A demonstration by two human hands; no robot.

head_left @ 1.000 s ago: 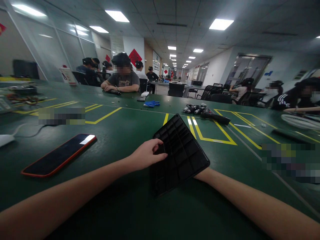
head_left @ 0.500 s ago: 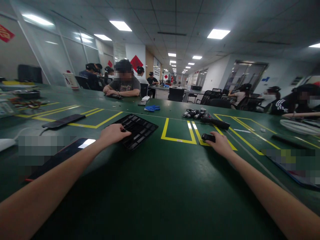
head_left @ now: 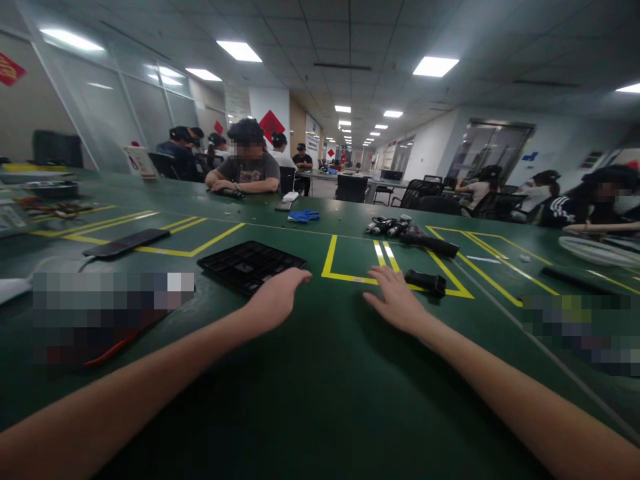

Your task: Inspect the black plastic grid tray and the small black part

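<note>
My left hand hovers over the green table with its fingers stretched forward, holding nothing. Just ahead and to its left lies a flat black compartment tray. My right hand is spread flat, palm down, near the yellow floor-tape box. A small black device lies on the table just right of that hand's fingertips, not touched.
A cluster of black and silver tools and a longer black tool lie further back. A dark phone lies at the left, blue gloves at the far side. Several seated people work at the far edge and right.
My left hand let go of the tray and drew back to the right. My right hand released the small black device and pulled left, opening flat.
</note>
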